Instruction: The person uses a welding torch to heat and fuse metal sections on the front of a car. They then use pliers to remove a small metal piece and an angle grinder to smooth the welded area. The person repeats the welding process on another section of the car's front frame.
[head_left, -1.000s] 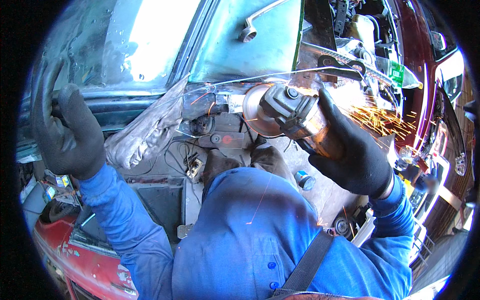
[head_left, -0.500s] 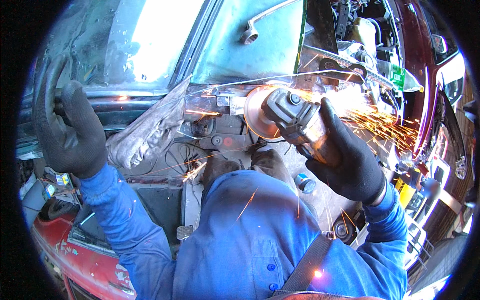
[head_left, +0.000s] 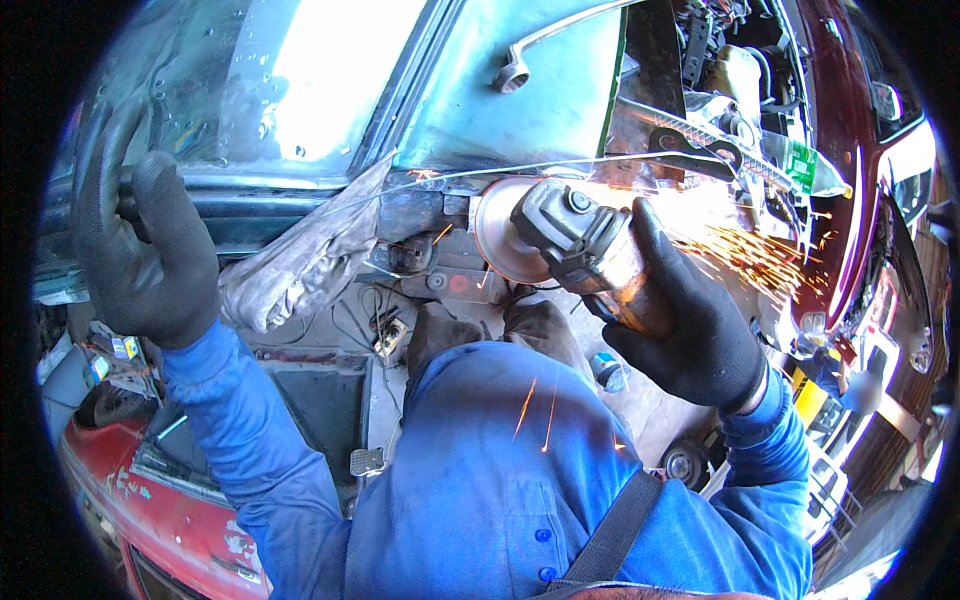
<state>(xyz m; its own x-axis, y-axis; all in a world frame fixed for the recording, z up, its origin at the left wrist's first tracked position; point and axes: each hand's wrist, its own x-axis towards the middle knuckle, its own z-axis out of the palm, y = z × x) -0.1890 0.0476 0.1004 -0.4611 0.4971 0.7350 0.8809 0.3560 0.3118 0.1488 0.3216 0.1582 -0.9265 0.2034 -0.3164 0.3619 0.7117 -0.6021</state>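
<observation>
Paint on the red car (head_left: 135, 475) at the lower left was flaked in patches. Above it, the left hand (head_left: 160, 250), in a dark glove, was found raised and spread, fingers extended and thumb standing apart from them. It had hold of nothing; whether its fingertips touched the bodywork behind could not be determined. Wet-looking glass (head_left: 190, 110) stood beyond that hand. Just to its right hung a crumpled grey cloth (head_left: 300, 260), its upper end narrowing to a point by the edge of a teal panel (head_left: 460, 110). A ring wrench (head_left: 512, 75) lay on the panel. Below the panel, the disc (head_left: 505, 230) of an angle grinder (head_left: 585, 230) was set at the metal edge; glare obscured the exact line of contact. A blue can (head_left: 608, 372) was noted on the floor. The right hand (head_left: 690, 330), likewise gloved, was closed firmly around the grinder's body. Sparks (head_left: 750, 258) sprayed out to the right, below a clear bottle (head_left: 803, 165) with a green label. A dark red car (head_left: 835, 90) stood beyond the bottle.
</observation>
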